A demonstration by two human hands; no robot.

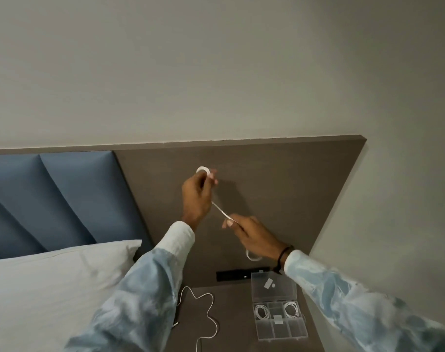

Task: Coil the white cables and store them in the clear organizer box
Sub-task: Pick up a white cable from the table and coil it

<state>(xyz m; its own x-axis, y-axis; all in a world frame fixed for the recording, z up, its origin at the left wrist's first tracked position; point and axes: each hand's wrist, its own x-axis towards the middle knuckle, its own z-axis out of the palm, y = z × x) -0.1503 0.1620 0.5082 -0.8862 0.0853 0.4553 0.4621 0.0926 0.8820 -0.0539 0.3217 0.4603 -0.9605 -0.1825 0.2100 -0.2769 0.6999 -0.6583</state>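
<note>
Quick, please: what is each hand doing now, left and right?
Left hand: closed, holding the coiled loop of the white cable.
Right hand: closed, fingers pinching the same cable, pulled taut.

- We see a white cable (206,308) on the grey-brown table (231,326).
- Our sleeves (140,295) are mottled pale blue and white.
- The headboard panels (63,194) are blue.
- The pillow (51,288) is white.
- The organizer box (279,329) is clear.

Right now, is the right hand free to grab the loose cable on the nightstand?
Probably not: the right hand pinches the white cable being coiled with the left hand. The loose cable lies unobstructed below.
</note>
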